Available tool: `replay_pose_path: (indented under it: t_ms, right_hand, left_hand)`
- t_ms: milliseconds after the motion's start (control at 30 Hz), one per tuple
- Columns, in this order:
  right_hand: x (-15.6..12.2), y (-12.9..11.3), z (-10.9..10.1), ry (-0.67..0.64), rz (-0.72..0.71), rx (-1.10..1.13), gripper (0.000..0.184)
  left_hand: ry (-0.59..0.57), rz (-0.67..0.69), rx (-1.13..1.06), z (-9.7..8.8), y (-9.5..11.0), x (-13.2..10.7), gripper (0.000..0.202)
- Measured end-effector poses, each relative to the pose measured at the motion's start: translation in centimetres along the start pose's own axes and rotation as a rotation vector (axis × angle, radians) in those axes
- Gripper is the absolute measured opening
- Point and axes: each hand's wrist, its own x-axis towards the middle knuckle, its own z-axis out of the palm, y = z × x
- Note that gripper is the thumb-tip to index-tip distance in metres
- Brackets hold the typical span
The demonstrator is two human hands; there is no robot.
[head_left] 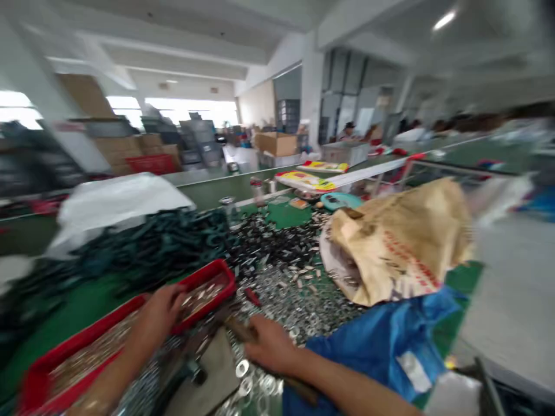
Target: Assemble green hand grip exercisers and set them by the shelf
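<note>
Left hand (pixel 158 315), grip clamped on one red tray (pixel 207 281); right hand (pixel 269 345), on one wooden handle (pixel 240 330).

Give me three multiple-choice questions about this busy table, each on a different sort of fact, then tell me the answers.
1. Where is the left hand?
A. On the rim of the red tray
B. On a cardboard box
C. On a white sheet

2. What colour is the plastic bag beside the right hand?
A. Green
B. Blue
C. Yellow

3. How does the paper sack lie?
A. Standing upright and sealed
B. On its side with its mouth open
C. Folded flat

Answers:
1. A, the hand sits on the tray's rim.
2. B, the plastic plainly shows blue.
3. B, the sack lies over with its opening facing left.
</note>
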Motion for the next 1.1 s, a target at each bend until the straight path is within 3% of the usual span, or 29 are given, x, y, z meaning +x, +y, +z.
replay_pose_path:
  t_ms: [67, 133, 200, 267, 333, 433, 567, 700, 767, 833, 933, 1033, 1100]
  right_hand:
    - [-0.9, -0.6, -1.0, 0.045, -0.042, 0.152, 0.019]
    - [-0.8, -0.4, -2.1, 0.002, -0.034, 0.420, 0.027]
    - [-0.3, -0.1, -3.0, -0.242, 0.072, 0.675, 0.034]
    - [-0.2, 0.0, -3.4, -0.426, 0.173, 0.764, 0.038]
    - [-0.5, -0.2, -3.4, -0.480, 0.224, 0.725, 0.038]
    - [-0.7, -0.8, -2.9, -0.440, 0.191, 0.614, 0.038]
    - [0.0, -1.9, -2.3, -0.463, 0.116, 0.499, 0.041]
    - [0.6, -2.6, -2.1, -0.476, 0.148, 0.473, 0.044]
    - [0.9, -2.6, -1.9, -0.478, 0.160, 0.459, 0.044]
    - [1.4, -2.4, -1.7, -0.490, 0.142, 0.401, 0.044]
    - [2.2, -2.5, -1.8, -0.503, -0.002, 0.234, 0.043]
    - [2.4, -4.0, -2.7, -0.427, -0.173, 0.086, 0.040]
    - [2.4, -5.4, -3.3, -0.358, -0.236, 0.045, 0.039]
  left_hand:
    - [-0.009, -0.106, -0.067, -3.6, -1.8, -3.8, 0.019]
    - [-0.043, -0.177, -0.212, -4.9, -2.8, -7.0, 0.021]
    - [-0.095, -0.232, -0.298, -4.6, -3.7, -9.6, 0.020]
    - [-0.113, -0.289, -0.286, -3.7, -4.5, -11.7, 0.015]
    - [-0.114, -0.342, -0.243, -2.8, -5.0, -13.2, 0.011]
    - [-0.096, -0.384, -0.224, -1.8, -5.3, -13.7, 0.010]
    - [-0.085, -0.393, -0.217, -0.7, -5.3, -12.6, 0.011]
    - [-0.100, -0.394, -0.115, -0.2, -5.2, -12.0, 0.013]
    - [-0.128, -0.311, -0.044, -0.6, -5.0, -12.0, 0.013]
    - [-0.193, -0.146, 0.043, -1.2, -4.7, -11.9, 0.015]
    - [-0.262, 0.026, 0.167, -1.8, -4.2, -12.4, 0.019]
    - [-0.184, -0.068, 0.159, -1.3, -3.6, -13.7, 0.076]
    - [-0.127, -0.156, 0.097, -0.5, -3.4, -14.8, 0.100]
